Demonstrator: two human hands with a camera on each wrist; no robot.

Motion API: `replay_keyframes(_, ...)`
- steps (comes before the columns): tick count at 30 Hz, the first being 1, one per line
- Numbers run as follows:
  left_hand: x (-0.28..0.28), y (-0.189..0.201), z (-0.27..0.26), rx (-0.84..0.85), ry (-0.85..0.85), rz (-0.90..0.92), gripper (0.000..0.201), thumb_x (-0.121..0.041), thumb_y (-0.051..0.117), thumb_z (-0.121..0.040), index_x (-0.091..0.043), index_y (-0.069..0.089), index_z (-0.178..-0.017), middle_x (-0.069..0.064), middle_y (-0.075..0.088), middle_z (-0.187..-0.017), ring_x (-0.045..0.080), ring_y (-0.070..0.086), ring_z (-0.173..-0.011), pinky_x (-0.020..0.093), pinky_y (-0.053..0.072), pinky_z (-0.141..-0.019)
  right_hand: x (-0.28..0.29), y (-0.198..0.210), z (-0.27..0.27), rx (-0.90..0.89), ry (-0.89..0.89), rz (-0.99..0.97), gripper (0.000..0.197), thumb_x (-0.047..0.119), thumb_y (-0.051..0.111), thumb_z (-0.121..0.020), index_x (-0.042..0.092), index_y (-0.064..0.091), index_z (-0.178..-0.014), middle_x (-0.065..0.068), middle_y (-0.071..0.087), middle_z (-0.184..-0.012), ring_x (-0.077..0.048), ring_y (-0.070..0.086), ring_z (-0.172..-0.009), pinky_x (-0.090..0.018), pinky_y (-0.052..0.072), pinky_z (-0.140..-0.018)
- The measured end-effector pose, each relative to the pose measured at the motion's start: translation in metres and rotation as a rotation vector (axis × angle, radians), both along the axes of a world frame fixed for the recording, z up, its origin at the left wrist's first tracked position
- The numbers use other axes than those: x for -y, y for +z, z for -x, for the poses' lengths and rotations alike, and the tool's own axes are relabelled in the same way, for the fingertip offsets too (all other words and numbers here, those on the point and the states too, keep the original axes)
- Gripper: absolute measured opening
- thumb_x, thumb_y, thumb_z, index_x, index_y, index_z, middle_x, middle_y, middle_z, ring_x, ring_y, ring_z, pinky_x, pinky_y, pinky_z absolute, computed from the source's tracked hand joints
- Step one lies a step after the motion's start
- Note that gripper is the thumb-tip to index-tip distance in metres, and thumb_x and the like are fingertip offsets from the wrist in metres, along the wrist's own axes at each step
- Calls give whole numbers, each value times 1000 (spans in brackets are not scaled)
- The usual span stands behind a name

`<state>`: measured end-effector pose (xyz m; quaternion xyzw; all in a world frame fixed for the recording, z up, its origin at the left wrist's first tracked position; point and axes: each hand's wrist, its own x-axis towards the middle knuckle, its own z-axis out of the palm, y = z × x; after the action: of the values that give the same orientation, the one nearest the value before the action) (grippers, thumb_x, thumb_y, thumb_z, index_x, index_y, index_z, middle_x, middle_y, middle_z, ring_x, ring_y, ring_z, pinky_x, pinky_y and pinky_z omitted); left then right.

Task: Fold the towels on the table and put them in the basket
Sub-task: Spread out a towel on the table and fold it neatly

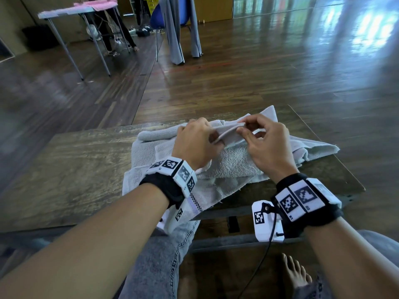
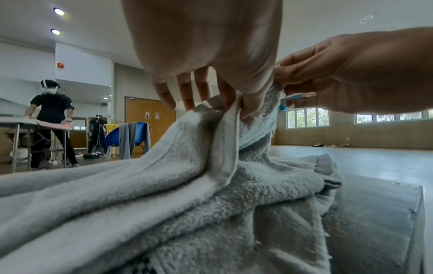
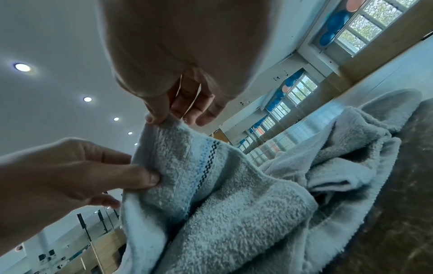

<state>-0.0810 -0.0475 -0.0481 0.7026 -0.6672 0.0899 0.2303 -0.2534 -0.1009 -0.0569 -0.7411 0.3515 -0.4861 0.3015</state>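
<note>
Above the table (image 1: 71, 169), left hand (image 1: 194, 143) and right hand (image 1: 265, 143) both pinch the towel (image 1: 233, 167) hem; thin grips could slip, dropping the edge.

Floor: glossy dark wood planks (image 1: 248, 67). Ceiling: white, fitted with recessed round lights (image 2: 58, 11). Far wall: wooden double door (image 2: 150, 118). Side wall: row of paned windows (image 2: 306, 117). A blue chair (image 2: 112, 136) stands near a folding table (image 1: 64, 14).
</note>
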Motion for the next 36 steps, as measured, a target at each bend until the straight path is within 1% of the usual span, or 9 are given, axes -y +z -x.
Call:
replay_keyframes(4,-7,8,-18,8,59,-64,21,-42,65,-85,-22,69,-79,-3,56,-77,19,52,-72,35,44,-75,-1,8,6,64,-38,42,12,12,71,-92,16,70,-103,15,67,-89,11,60,-80,-5,45,-66)
replay_keyframes(7,-22,13,-40,-8,75,-124,20,-38,65,-87,-21,63,-78,-4,55,-72,20,52,-68,33,43,-69,2,15,16,103,-94,32,13,14,71,-91,24,69,-99,20,65,-86,6,61,-78,-13,52,-67)
replay_keyframes(13,-70,28,-85,-88,-1,-106,45,-37,67,-89,-12,52,-55,-5,45,-55,14,41,-50,33,32,-53,3,19,37,96,-127,-1,18,11,72,-91,28,67,-94,19,65,-84,12,59,-72,-5,49,-69)
replay_keyframes(19,-95,66,-109,-174,-10,-53,25,-26,73,-87,-2,76,-81,15,68,-73,31,61,-64,41,47,-62,11,45,51,61,-173,8,24,16,75,-90,38,67,-84,18,66,-79,8,61,-65,-7,50,-63)
replay_keyframes(23,-100,90,-121,-242,1,-31,18,-19,67,-92,-3,75,-87,13,65,-71,23,52,-58,38,46,-60,19,72,49,43,-173,-12,21,20,76,-89,36,67,-79,11,70,-79,-8,68,-65,-19,54,-62)
replay_keyframes(26,-98,108,-131,-237,26,-84,18,-16,57,-98,-8,73,-97,16,69,-86,37,62,-78,49,51,-75,23,94,41,60,-168,-23,18,18,75,-89,31,67,-79,7,70,-76,-7,67,-53,-24,56,-54)
replay_keyframes(31,-92,137,-144,-380,6,94,16,-16,69,-90,-29,75,-98,7,75,-86,13,58,-69,22,51,-64,39,123,25,4,-172,-127,14,17,76,-88,24,67,-79,0,72,-72,-15,72,-56,-35,61,-60)
replay_keyframes(34,-83,155,-145,-497,2,138,16,-12,72,-88,-20,75,-102,15,74,-92,18,59,-73,39,56,-72,53,144,13,19,-159,-208,16,12,75,-88,17,65,-78,-7,71,-74,-24,75,-63,-42,63,-69)
replay_keyframes(36,-76,167,-145,-541,12,162,22,-11,71,-88,-16,69,-110,12,74,-96,18,62,-75,37,55,-72,60,162,5,53,-133,-224,18,7,74,-88,16,64,-77,-7,68,-82,-28,76,-74,-43,63,-75)
